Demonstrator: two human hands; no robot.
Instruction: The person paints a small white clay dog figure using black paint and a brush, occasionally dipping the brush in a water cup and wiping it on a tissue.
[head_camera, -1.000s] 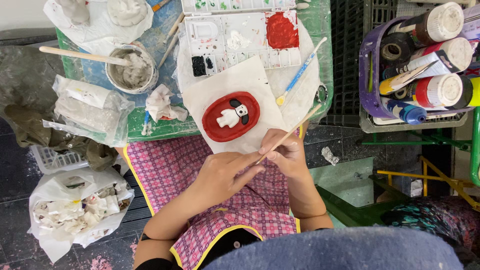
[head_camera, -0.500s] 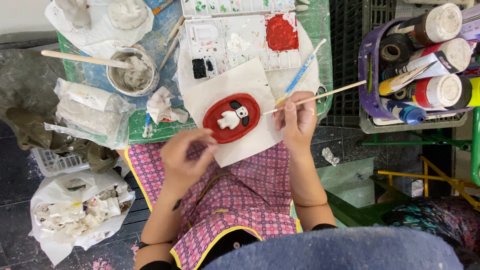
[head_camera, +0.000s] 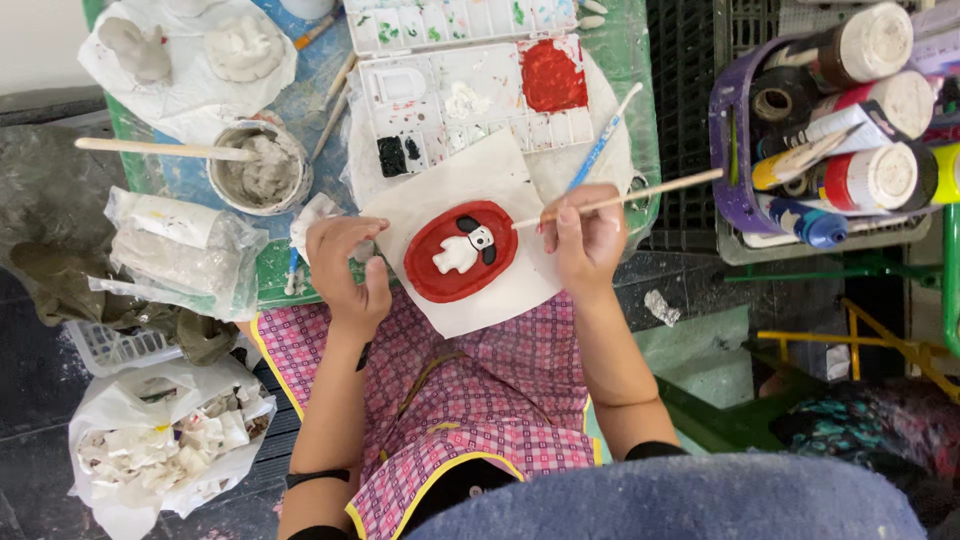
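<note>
- Well out to the left of the left hand sits a small pot of grey paste (head_camera: 262, 170) with a wooden stick (head_camera: 160, 149) laid across its rim, and nearer the person a white bag of scraps (head_camera: 165, 445).
- The left hand (head_camera: 345, 270) rests at the left edge of the white paper sheet (head_camera: 470, 195), fingers curled loosely together and gripping nothing that I can make out (the fingertips touch a crumpled white tissue (head_camera: 315, 215)).
- Between the two hands, on that sheet, lies the red oval plaque (head_camera: 428, 275) with a small white, black-eared figure on it; it is just beside the left hand's thumb.
- The right hand (head_camera: 585, 240) is pinched shut around a thin wooden paintbrush (head_camera: 640, 190), whose tip reaches to the plaque's right edge.
- Beyond both hands, on the green bench (head_camera: 640, 100), lies a white paint palette (head_camera: 460, 80) with a red well.
- Far right of the right hand stands a purple basket (head_camera: 730, 150) of paint bottles.
</note>
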